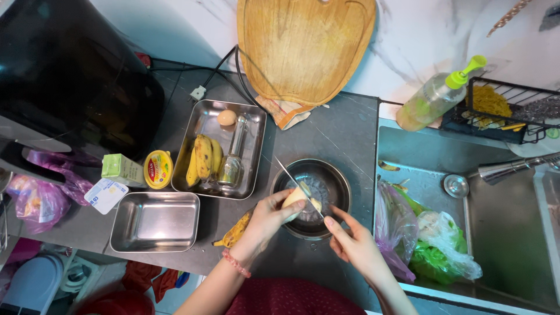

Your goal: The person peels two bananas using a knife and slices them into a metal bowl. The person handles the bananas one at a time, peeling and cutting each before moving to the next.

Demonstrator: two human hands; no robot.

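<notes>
My left hand holds a peeled banana piece over a dark round bowl on the grey counter. My right hand grips a knife whose blade lies across the banana piece, tip pointing up and left. A banana peel lies on the counter under my left wrist. Pale slices appear to lie in the bowl under the blade.
A steel tray holds bananas, an egg and a metal tool. An empty steel tray, a yellow tub, a green carton, a wooden board and a black appliance surround it. Sink with bags at right.
</notes>
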